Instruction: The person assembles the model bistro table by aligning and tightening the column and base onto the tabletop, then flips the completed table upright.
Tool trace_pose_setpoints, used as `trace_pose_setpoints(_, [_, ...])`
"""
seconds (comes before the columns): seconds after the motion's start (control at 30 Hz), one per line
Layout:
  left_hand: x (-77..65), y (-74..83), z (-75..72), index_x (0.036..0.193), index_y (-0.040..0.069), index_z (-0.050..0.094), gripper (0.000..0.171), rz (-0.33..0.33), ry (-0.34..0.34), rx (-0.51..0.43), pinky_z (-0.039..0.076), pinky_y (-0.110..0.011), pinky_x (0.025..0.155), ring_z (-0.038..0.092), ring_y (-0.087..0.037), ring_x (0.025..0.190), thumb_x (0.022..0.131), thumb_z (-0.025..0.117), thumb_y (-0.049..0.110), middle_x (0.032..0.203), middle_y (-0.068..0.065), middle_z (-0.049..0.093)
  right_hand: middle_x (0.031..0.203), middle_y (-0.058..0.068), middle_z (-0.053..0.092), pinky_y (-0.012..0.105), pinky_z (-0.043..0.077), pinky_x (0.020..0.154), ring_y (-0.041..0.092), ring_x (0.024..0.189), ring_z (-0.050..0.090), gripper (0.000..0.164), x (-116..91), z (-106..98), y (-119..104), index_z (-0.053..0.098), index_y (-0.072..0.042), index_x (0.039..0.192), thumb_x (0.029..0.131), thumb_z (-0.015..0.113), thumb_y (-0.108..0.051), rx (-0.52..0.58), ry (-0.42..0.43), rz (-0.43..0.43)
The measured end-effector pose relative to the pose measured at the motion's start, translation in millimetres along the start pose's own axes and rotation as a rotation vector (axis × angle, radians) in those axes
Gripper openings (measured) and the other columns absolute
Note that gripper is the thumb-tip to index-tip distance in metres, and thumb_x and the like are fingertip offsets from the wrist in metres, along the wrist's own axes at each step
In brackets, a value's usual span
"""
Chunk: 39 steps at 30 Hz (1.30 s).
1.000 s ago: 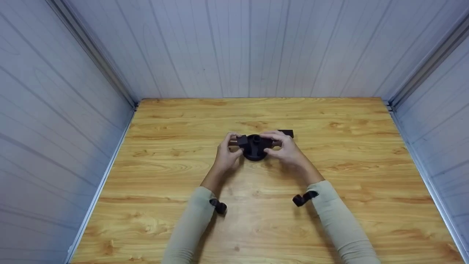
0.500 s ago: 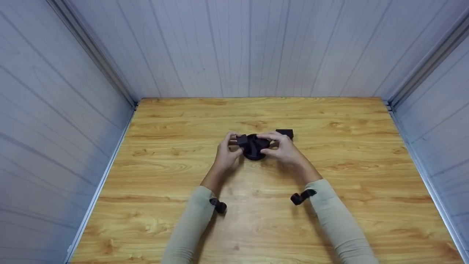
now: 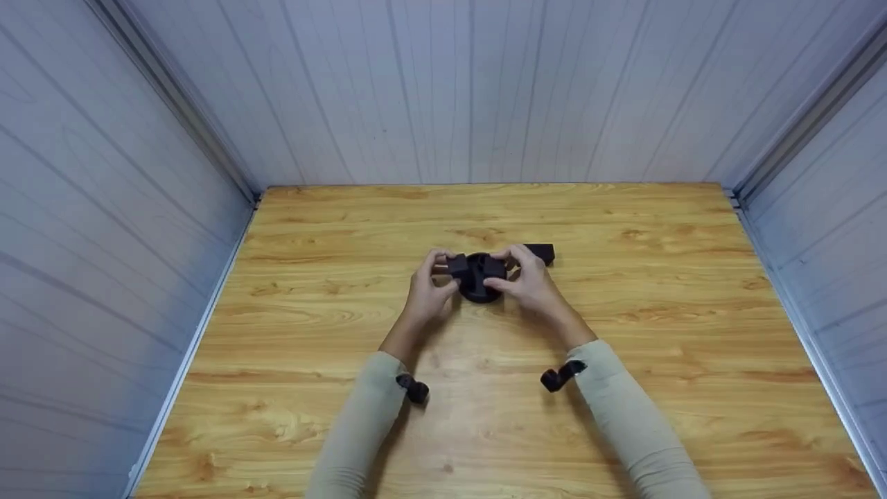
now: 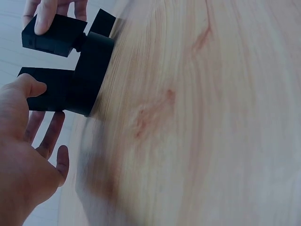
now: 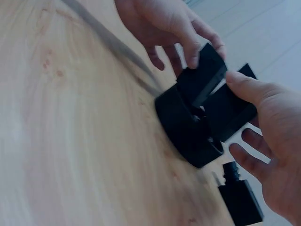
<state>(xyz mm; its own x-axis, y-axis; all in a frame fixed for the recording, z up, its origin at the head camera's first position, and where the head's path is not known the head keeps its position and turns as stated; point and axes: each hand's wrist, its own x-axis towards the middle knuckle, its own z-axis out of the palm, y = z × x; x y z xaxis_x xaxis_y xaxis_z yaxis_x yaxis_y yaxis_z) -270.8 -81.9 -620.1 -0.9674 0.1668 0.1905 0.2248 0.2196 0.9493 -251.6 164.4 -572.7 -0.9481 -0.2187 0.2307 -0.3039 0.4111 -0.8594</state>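
Observation:
A round black base [image 3: 480,294] rests on the wooden table. My left hand [image 3: 429,287] pinches a black rectangular block [image 4: 47,89] between thumb and fingers, and that block stands upright on the base's left side. Opposite it, my right hand [image 3: 532,278] pinches a second black block [image 5: 230,110] over the base's right side. In the left wrist view a short stub [image 4: 80,43] shows on this second block's lower end, right at the base's rim. The two blocks stand side by side with a narrow gap between them.
A third black block [image 3: 544,254] with a ribbed stub [image 5: 231,173] lies on the table just beyond my right hand. Pale panelled walls [image 3: 443,90] border the wooden table [image 3: 312,333] at the back and both sides.
My right hand has moved slightly left and turned its block from tilted, stub toward the left, to upright over the base. The left hand and base have stayed in place.

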Motion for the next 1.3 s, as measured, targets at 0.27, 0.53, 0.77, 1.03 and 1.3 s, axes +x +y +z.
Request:
trace_pose_setpoints(0.27, [23.7, -67.4, 4.6, 0.131, 0.029, 0.07, 0.045, 0.019, 0.0, -0.006, 0.061, -0.041, 0.102, 0.077, -0.023, 0.119, 0.093, 0.086, 0.009, 0.13, 0.001, 0.078, 0.134, 0.02, 0.071, 0.045, 0.059, 0.097, 0.032, 0.121, 0.069, 0.051, 1.7, 10.2, 0.5, 0.067, 0.0, 0.133, 0.092, 0.095, -0.014, 0.044, 0.057, 0.049])
trace_pose_setpoints(0.53, [14.8, -45.2, 4.8, 0.128, 0.023, 0.069, 0.046, 0.026, 0.023, 0.002, 0.06, -0.037, 0.098, 0.076, -0.024, 0.116, 0.092, 0.084, -0.001, 0.13, -0.007, 0.079, 0.168, 0.026, 0.054, 0.065, 0.044, 0.13, 0.045, 0.158, 0.05, 0.065, 2.6, -6.2, -0.6, 0.055, -0.003, 0.162, 0.103, 0.081, -0.007, 0.193, -0.15, 0.027])
trace_pose_setpoints(0.77, [9.2, -26.5, 3.0, 0.131, 0.019, 0.069, 0.042, 0.025, 0.018, -0.028, 0.061, -0.04, 0.098, 0.077, -0.026, 0.118, 0.095, 0.084, 0.004, 0.132, -0.011, 0.078, 0.166, 0.024, 0.059, 0.06, 0.046, 0.128, 0.042, 0.158, 0.052, 0.044, 3.0, -10.0, 2.5, 0.066, -0.002, 0.153, 0.11, 0.065, 0.001, 0.243, -0.243, 0.041])
trace_pose_setpoints(1.03, [19.7, -58.1, 4.9, 0.132, 0.027, 0.069, 0.045, -0.01, -0.007, -0.006, 0.06, -0.04, 0.103, 0.077, -0.022, 0.121, 0.094, 0.085, 0.009, 0.134, 0.0, 0.077, 0.144, 0.019, 0.069, 0.042, 0.063, 0.108, 0.031, 0.126, 0.071, 0.037, 8.8, -0.1, 31.1, 0.073, -0.004, 0.135, 0.102, 0.085, -0.016, 0.204, -0.065, -0.034])
trace_pose_setpoints(1.3, [22.8, -66.8, 5.5, 0.132, 0.027, 0.07, 0.046, -0.003, 0.0, -0.027, 0.062, -0.042, 0.104, 0.078, -0.024, 0.12, 0.093, 0.084, 0.008, 0.13, 0.004, 0.077, 0.131, 0.017, 0.069, 0.037, 0.06, 0.092, 0.026, 0.11, 0.068, 0.049, 5.6, 6.1, 34.1, 0.066, -0.004, 0.133, 0.094, 0.094, -0.018, 0.141, 0.063, -0.034])
